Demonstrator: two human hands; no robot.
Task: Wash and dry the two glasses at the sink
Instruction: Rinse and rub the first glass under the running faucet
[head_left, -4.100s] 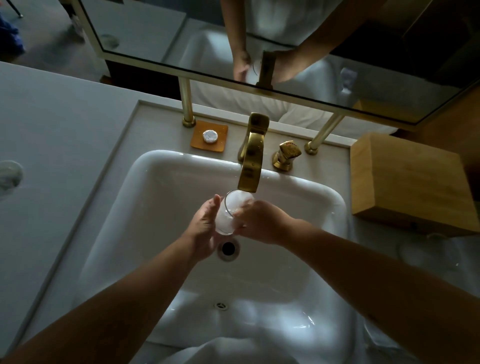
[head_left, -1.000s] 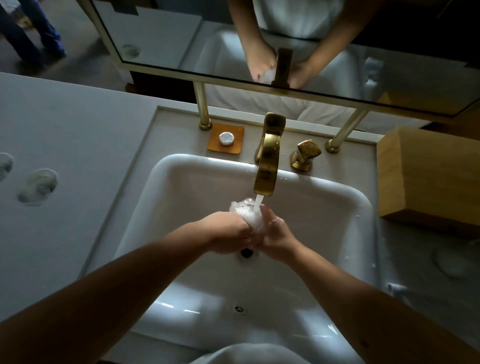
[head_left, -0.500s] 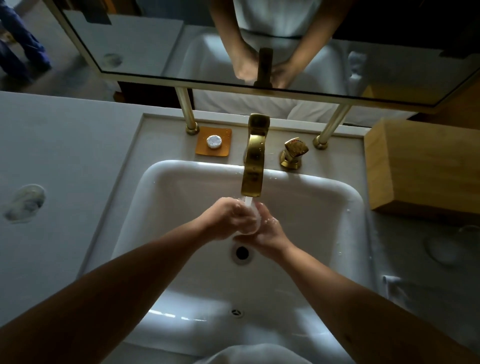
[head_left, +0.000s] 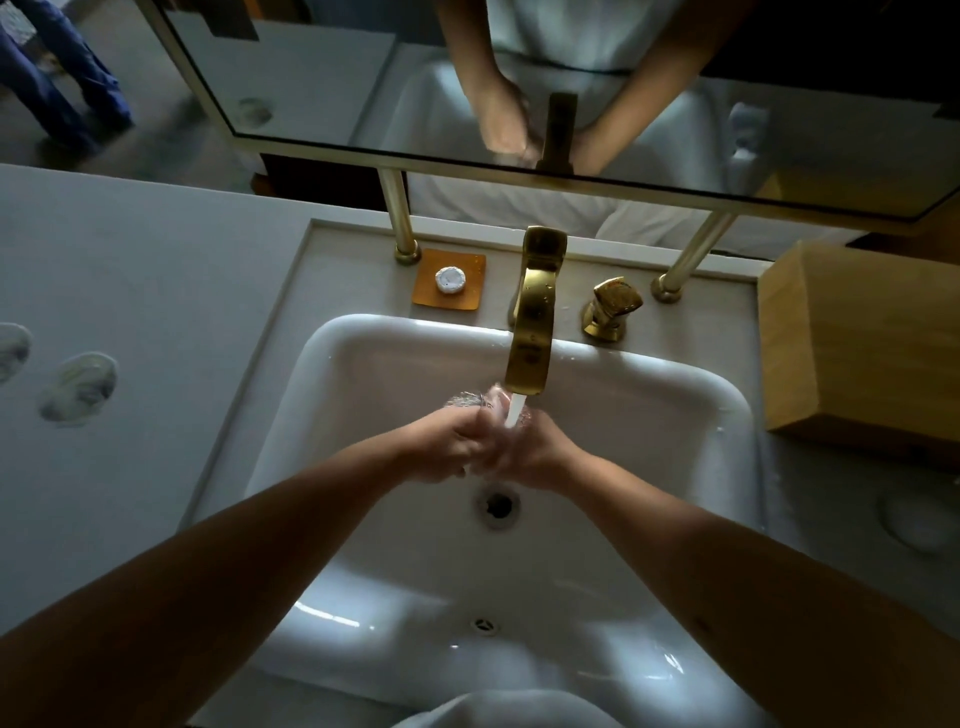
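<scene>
The glass (head_left: 470, 404) is under the gold faucet (head_left: 530, 332), over the sink (head_left: 675, 395), so we judge we are mid-wash; drying remains, and no second glass is clearly visible. Our left hand (head_left: 449, 441) and right hand (head_left: 527, 454) close around it, its rim jutting beyond the left hand.

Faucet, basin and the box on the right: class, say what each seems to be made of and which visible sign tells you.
Faucet: likely metal with a polished gold or brass finish; it shines and mirrors light.
Basin: probably glazed white ceramic; smooth, glossy, with bright highlights.
Box: looks like pale wood with a matte finish; faint grain, no shine.
</scene>
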